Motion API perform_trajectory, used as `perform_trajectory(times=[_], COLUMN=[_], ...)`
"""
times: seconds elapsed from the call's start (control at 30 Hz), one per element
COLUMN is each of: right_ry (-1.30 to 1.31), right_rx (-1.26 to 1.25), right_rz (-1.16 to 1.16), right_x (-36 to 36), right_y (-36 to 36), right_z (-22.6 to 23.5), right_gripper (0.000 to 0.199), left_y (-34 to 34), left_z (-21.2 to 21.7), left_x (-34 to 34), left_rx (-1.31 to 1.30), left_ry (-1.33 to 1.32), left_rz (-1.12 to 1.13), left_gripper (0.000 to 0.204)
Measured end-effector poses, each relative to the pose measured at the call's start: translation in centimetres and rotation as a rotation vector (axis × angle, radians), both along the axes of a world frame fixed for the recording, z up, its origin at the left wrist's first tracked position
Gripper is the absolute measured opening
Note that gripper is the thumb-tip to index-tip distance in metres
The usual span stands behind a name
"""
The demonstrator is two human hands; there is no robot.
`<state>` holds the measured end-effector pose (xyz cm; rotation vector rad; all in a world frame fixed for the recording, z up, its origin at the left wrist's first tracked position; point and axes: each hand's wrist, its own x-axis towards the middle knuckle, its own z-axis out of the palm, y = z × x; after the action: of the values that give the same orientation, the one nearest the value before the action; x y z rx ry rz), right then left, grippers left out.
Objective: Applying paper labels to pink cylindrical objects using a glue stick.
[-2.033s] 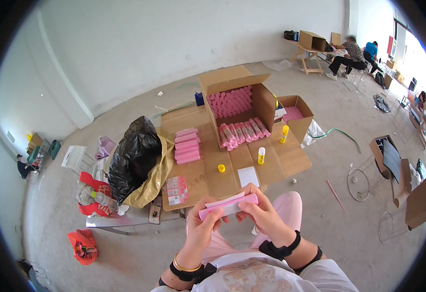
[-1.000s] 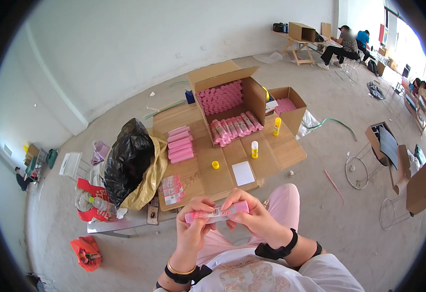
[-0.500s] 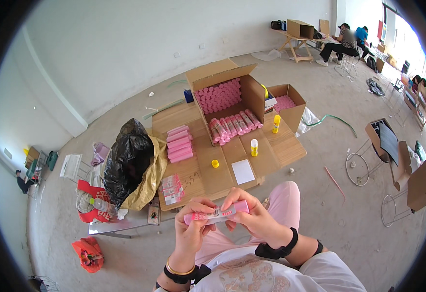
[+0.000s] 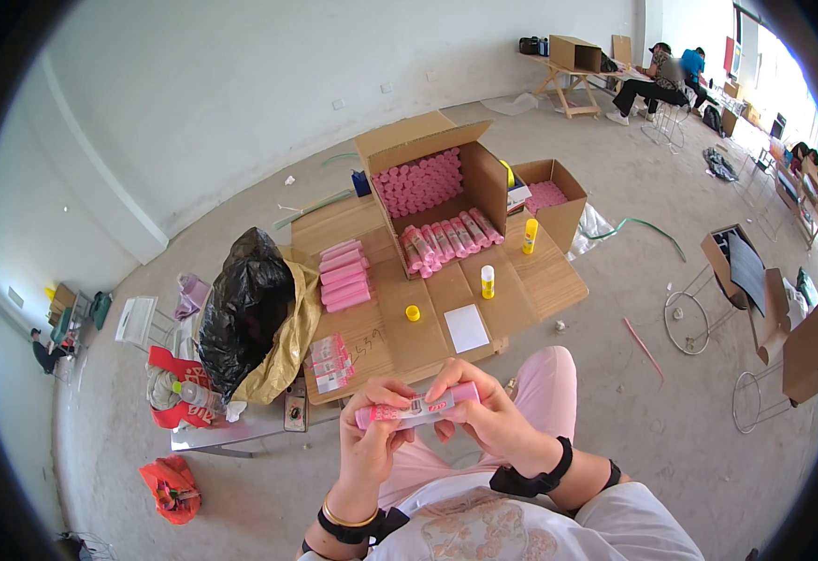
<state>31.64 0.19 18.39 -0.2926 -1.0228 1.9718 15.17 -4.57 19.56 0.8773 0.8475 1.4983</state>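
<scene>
While low table [image 4: 540,280] lies ahead, both hands' fingers [image 4: 465,383] pinch pink packet [image 4: 416,407]

slim box [image 4: 416,408]: pink with small white and dark printed patches
left hand [image 4: 369,438]: a gold bangle and a black band at the wrist
right hand [image 4: 491,416]: a black band at the wrist
trousers [image 4: 545,393]: pale pink
counter [image 4: 428,309]: light brown wood grain
large carton [image 4: 432,178]: brown card, filled with pink tube ends
small carton [image 4: 549,192]: brown card, pink inside
stacked flat packs [image 4: 344,274]: pink
glue sticks [image 4: 487,280]: yellow with white bands
loose cap [image 4: 413,313]: yellow
paper sheet [image 4: 467,328]: plain white
bin bag [image 4: 245,304]: glossy black, on a mustard-yellow sack
floor [image 4: 671,411]: grey concrete
wall [image 4: 241,103]: off-white
</scene>
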Motion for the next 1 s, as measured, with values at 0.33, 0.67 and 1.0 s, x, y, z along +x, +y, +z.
perform_trajectory(times=[0.33,0.67,1.0], right_ry=[-0.007,0.187,-0.153], right_rx=[-0.087,-0.231,0.34], right_rz=[-0.064,0.153,0.045], right_x=[0.3,1.1,2.1], right_y=[0.1,0.5,1.5], right_z=[0.0,-0.1,0.6], right_gripper=[0.013,0.018,0.021], left_y=[0.3,0.8,0.8], left_z=[1.3,0.9,1.2], left_x=[-0.4,-0.9,-1.0], left_rx=[0.006,0.147,0.079], left_ry=[0.068,0.178,0.009], left_rz=[-0.138,-0.219,-0.302], left_gripper=[0.012,0.007,0.01])
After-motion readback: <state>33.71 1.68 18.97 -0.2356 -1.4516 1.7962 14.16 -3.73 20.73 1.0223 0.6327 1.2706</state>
